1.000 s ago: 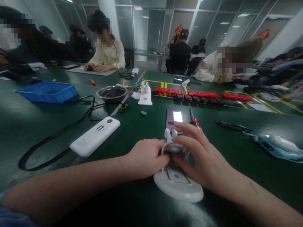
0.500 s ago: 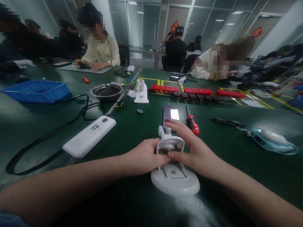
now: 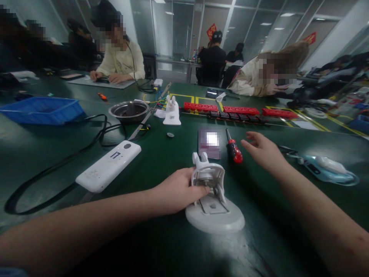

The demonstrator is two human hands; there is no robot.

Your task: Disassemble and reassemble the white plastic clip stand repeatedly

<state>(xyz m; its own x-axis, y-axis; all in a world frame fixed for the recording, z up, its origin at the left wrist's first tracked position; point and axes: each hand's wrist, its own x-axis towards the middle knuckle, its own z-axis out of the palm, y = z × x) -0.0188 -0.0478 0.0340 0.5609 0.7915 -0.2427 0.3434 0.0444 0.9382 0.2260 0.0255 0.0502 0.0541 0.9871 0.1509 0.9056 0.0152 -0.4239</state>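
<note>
My left hand (image 3: 183, 191) grips a white plastic stand (image 3: 215, 217) by its upright, the thumb reaching into the open hollow of the housing. The stand rests on its oval base, two prongs at its top; a round metal part shows inside the hollow. My right hand (image 3: 263, 152) is empty in the air to the right, fingers apart. Closest to it is a screwdriver (image 3: 235, 151) with a red and black handle, lying on the table. Beyond the stand lies a phone (image 3: 205, 150) with a bright patch on its screen.
A white power bank marked 17 (image 3: 108, 166) with a black cable lies left, near a steel bowl (image 3: 129, 111) and a blue bin (image 3: 43, 111). Farther off are another white part (image 3: 172, 112) and red trays (image 3: 240, 110). A light-blue pouch (image 3: 330, 171) lies right. People sit across the table.
My right hand has let go of the stand and moved right and away from me, past the screwdriver. My left hand still holds the stand, almost unmoved.
</note>
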